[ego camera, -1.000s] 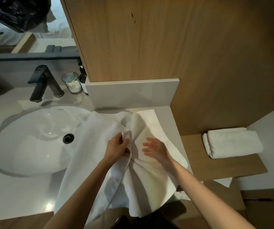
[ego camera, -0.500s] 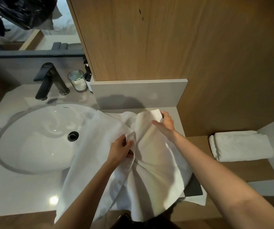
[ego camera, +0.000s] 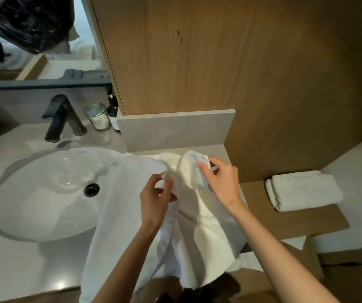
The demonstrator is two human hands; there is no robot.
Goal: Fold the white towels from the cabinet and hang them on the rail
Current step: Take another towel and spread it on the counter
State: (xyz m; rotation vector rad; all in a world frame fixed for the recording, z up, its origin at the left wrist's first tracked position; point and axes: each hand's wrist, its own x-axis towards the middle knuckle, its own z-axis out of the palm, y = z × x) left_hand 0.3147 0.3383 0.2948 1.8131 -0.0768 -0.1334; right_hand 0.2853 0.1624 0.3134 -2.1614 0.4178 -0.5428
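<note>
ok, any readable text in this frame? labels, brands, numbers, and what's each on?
No text is legible.
Sink: tiny dark mark on the rim by the tap, too small to read.
Dark bottle: pale label, too blurred to read.
Glass, spread towel, folded towel: no print visible.

Bare skin all along.
My left hand (ego camera: 154, 202) and right hand (ego camera: 221, 182) are uncovered, and so are my left forearm (ego camera: 121, 265) and right forearm (ego camera: 280, 254) to the frame edge.
</note>
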